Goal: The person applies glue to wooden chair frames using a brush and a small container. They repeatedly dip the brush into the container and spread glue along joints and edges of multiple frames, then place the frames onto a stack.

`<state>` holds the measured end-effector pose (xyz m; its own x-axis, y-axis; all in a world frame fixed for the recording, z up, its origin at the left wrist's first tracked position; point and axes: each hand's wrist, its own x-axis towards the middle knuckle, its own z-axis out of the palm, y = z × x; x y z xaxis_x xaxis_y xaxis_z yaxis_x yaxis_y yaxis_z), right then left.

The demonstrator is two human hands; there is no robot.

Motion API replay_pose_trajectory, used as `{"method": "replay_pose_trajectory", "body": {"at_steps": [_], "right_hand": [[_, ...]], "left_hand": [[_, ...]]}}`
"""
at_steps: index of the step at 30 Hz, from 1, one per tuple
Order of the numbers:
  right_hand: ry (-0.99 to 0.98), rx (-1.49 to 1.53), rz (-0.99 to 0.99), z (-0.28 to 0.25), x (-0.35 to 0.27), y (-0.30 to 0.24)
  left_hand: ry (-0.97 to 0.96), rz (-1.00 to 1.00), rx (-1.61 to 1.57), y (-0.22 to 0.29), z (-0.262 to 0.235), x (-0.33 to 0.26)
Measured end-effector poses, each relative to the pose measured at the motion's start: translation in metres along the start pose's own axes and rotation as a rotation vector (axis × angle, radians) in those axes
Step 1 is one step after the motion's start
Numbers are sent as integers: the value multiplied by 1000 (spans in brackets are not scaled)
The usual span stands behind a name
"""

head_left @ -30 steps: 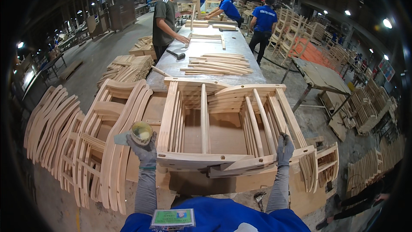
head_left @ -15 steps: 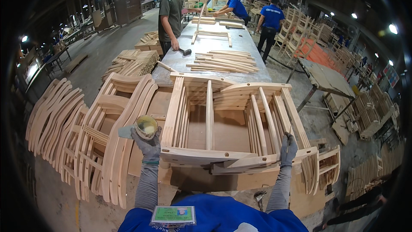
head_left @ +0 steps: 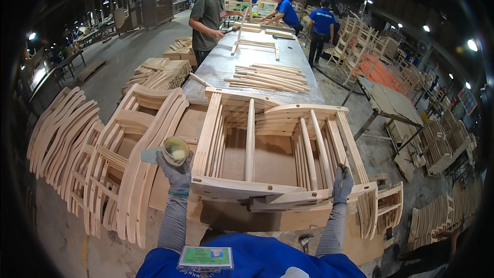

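My left hand (head_left: 177, 176), in a grey glove, is closed around a small round tub (head_left: 168, 154) with pale, creamy stuff inside. A flat grey-green blade-like piece (head_left: 149, 155) sticks out to the left beside the tub. My right hand (head_left: 342, 185), gloved too, is at the right end of the stacked wooden chair frames (head_left: 236, 186). Its fingers are pinched together above the near rail; whatever thin thing they hold is too small to make out. Round rungs (head_left: 250, 141) cross the frames between the near and far rails.
Curved wooden chair parts (head_left: 136, 175) stand stacked to the left. Beyond the frames, loose wooden sticks (head_left: 267, 78) lie on a metal-topped table (head_left: 208, 74). A person in a dark shirt (head_left: 207, 20) holds a hammer at its left side. A side table (head_left: 393, 100) stands right.
My right hand has shifted slightly down and left along the frames. My left hand keeps the tub in place. The person in the dark shirt has raised the hammer from the table.
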<state>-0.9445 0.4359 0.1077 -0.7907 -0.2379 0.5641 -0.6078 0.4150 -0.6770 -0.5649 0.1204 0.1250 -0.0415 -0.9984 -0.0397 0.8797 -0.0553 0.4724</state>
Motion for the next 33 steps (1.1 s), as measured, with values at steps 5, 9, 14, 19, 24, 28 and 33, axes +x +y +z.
{"method": "replay_pose_trajectory", "body": {"at_steps": [5,9,14,19,24,28,33], "right_hand": [[18,55,-10,-2,0,8],[-16,-4,31,-1,-1,-2],[6,-28,7,-2,1,-3],[6,-7,16,-1,0,-2],[15,21,30,1,1,7],[8,18,29,2,1,6],[-2,-5,18,0,1,5]], "left_hand": [[-2,-13,0,-3,5,-1],[-18,-8,20,1,2,0],[-19,-10,13,0,1,1],[9,6,26,0,2,0],[0,-7,4,-2,2,0],[-2,0,16,-1,0,1],[-39,-9,19,-1,-1,0]]}}
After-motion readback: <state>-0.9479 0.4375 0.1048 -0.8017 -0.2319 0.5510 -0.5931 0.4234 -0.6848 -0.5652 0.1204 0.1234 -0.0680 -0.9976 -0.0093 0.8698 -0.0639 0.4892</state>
